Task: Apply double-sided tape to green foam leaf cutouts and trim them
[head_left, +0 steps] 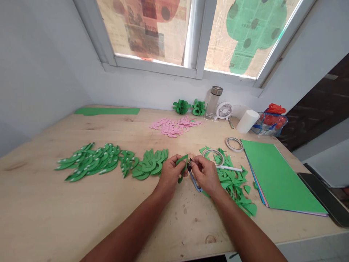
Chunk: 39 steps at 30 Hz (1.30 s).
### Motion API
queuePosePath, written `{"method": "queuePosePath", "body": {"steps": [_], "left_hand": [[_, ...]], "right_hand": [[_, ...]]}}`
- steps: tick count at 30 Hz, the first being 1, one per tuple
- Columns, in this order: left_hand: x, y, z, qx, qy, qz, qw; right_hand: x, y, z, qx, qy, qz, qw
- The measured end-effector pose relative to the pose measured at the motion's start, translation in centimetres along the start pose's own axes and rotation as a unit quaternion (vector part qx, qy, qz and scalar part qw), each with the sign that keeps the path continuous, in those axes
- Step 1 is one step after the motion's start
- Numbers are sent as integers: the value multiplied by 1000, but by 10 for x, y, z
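Observation:
My left hand (170, 173) is closed on a curved green paper cutout (182, 160), held just above the table. Close to it, my right hand (205, 173) pinches its fingertips together near the cutout's edge; what sits between them is too small to make out. Under the right fingers a slim blue tool (196, 185) shows, its upper end partly hidden. Left of my hands lies a pile of curved green cutouts (149, 163). Farther left are green cutouts with white patches (95, 160). Green paper scraps (236, 185) are heaped by my right wrist.
Two tape rolls (234, 144) lie at the right, one on the scraps beside a white pen (230, 168). Stacked coloured sheets (280, 174) and a dark phone-like slab (324, 198) are farther right. Pink cutouts (174, 126), a glass bottle (212, 103) and a small fan (224, 110) stand behind.

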<state>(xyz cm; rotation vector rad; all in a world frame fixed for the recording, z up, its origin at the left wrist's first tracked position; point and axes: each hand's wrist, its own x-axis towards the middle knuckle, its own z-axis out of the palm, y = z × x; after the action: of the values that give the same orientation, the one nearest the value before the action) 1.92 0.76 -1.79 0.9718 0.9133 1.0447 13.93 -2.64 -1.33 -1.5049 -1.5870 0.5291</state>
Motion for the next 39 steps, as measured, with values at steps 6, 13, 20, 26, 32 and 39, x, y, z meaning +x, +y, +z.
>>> {"method": "queuePosePath", "body": {"steps": [6,13,20,26,32,39], "left_hand": [[-1,1,0,-1,-1,-2,1000],[-1,2,1,6,4,-7,1000],[-1,2,1,4,3,-4,1000],[-1,1,1,6,4,-2,1000],[0,0,0,6,1,-9,1000],[0,1,0,6,-4,-5,1000]], "right_hand": [[0,1,0,-4,0,-1,1000],[1,1,0,-3,1,-5,1000],[0,1,0,-5,2,-9,1000],[0,0,0,-6,-1,-3,1000],[0,-1,0,-5,-3,-3,1000],[0,0,0,-6,-3,-6,1000]]}}
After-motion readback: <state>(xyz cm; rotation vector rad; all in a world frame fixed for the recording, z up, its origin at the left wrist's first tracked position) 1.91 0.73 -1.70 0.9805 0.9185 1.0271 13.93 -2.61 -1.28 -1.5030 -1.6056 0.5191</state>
